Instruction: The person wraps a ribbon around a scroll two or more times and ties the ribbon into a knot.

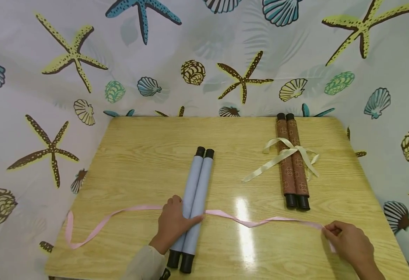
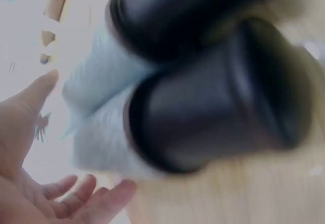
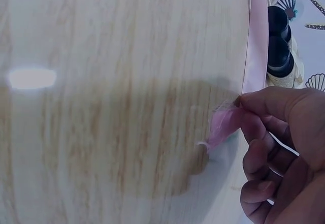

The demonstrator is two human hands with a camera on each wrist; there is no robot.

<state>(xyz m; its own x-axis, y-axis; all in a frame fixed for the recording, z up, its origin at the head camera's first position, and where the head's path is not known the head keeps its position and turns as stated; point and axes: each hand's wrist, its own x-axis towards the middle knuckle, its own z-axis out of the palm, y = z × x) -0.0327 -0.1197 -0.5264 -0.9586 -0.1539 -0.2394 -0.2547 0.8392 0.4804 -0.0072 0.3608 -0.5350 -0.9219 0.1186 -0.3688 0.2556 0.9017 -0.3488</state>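
Observation:
Two light blue rolls (image 1: 200,188) with black ends lie side by side, tilted, on the table. My left hand (image 1: 172,224) spans their lower part, thumb straight across them and fingers at the left side. In the left wrist view that hand (image 2: 23,191) is spread beside the blurred black ends (image 2: 188,117). A pink ribbon (image 1: 278,218) runs crosswise, its middle hidden at the rolls and hand. My right hand (image 1: 353,244) pinches it near its right end; in the right wrist view, thumb and forefinger of the hand (image 3: 292,148) hold the ribbon (image 3: 257,46), a short frayed tail (image 3: 223,125) hanging out.
Two brown patterned rolls (image 1: 288,171) with black ends, tied with a cream ribbon (image 1: 278,157), lie at the back right of the wooden table (image 1: 138,155). The pink ribbon's left part curls near the table's left edge. A cloth with shells and starfish (image 1: 190,39) hangs behind.

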